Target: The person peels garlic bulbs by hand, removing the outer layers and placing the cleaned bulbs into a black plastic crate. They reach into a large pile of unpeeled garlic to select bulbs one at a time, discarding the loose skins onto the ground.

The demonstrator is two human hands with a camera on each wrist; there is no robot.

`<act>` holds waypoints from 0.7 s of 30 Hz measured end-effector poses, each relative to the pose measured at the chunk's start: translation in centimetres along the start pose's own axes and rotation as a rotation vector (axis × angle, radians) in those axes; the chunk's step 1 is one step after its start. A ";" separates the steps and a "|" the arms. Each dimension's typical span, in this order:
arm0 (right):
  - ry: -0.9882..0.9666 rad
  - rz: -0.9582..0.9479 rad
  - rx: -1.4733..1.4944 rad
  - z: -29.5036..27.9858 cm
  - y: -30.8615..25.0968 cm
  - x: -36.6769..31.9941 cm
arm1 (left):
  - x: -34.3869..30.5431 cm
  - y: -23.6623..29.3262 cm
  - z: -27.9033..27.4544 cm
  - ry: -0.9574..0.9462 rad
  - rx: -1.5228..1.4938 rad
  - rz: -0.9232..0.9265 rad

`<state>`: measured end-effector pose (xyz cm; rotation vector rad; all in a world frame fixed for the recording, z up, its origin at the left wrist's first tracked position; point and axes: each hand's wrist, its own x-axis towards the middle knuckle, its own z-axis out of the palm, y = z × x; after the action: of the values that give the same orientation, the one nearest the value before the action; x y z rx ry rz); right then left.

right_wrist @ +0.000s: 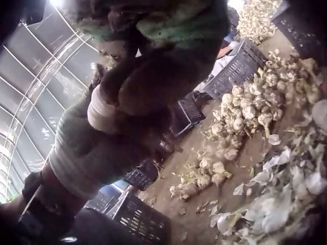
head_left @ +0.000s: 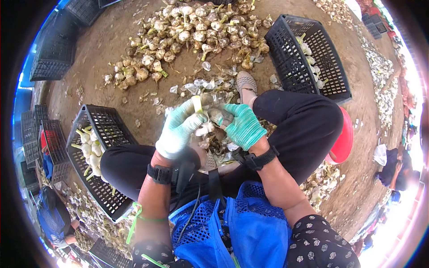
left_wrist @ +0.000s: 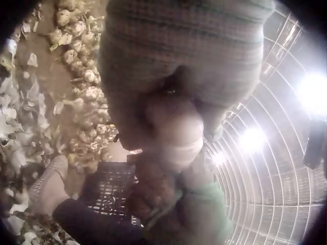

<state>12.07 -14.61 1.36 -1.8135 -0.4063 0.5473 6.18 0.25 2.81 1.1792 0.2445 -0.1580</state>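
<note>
My left hand (head_left: 178, 127), in a pale glove, grips a garlic bulb (head_left: 204, 128) whose cut green-white stem stands up beside the thumb. Close against it on the right is my right hand (head_left: 241, 125), in a green glove with dirt-darkened fingertips, its fingers curled at the bulb's side. In the left wrist view the bulb's smooth white side (left_wrist: 181, 135) shows between the two gloves. The right wrist view shows the white bulb (right_wrist: 99, 113) partly covered by dark, blurred fingers.
Unpeeled garlic bulbs (head_left: 196, 33) lie heaped ahead on the dirt floor. A black crate (head_left: 100, 165) with white bulbs stands at the left, another crate (head_left: 308, 58) at the upper right. Loose skins (head_left: 201, 85) litter the ground between the legs. A red tub (head_left: 343, 138) sits beside the right knee.
</note>
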 end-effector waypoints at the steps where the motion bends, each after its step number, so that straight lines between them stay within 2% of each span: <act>1: 0.002 -0.016 -0.001 -0.1 0.4 0.1 | 0.1 -0.2 0.0 0.011 0.025 0.017; 3: 0.002 -0.030 0.001 -0.3 0.5 0.1 | 0.0 0.2 -0.4 -0.012 0.008 -0.010; 6: -0.021 0.056 -0.110 -0.5 -0.3 -0.1 | 0.1 0.0 -0.3 -0.010 -0.045 -0.018; 9: -0.033 0.079 0.029 -0.1 0.1 -0.1 | 0.1 -0.2 -0.4 0.018 -0.076 0.005; 11: 0.092 -0.098 -0.117 0.6 1.2 -0.1 | 0.2 -0.1 -0.3 0.024 -0.073 0.009; 14: 0.140 -0.074 -0.254 0.5 1.2 -0.2 | 0.6 0.3 0.4 0.200 0.380 0.054; 15: 0.141 -0.076 -0.253 0.6 1.5 -0.2 | 0.6 -0.1 0.2 0.200 0.381 0.056; 17: 0.190 -0.107 -0.224 1.1 2.8 -0.1 | 0.6 -1.0 -0.1 0.328 0.550 0.105; 18: 0.199 -0.110 -0.223 1.5 4.0 0.0 | 0.3 0.2 0.9 0.350 0.347 0.070; 19: 0.143 -0.026 -0.322 1.9 5.1 -0.1 | 0.6 -0.2 0.9 0.401 0.114 0.206; 20: 0.087 0.057 -0.421 2.1 6.0 0.0 | 0.8 0.1 0.9 0.388 -0.062 0.233; 21: -0.126 0.138 -0.629 1.8 5.6 0.3 | 0.9 0.6 0.7 0.378 -0.239 0.258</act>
<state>11.38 -14.69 -4.45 -2.4309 -0.5874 0.6815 7.28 -0.16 3.33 0.9849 0.4271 0.3167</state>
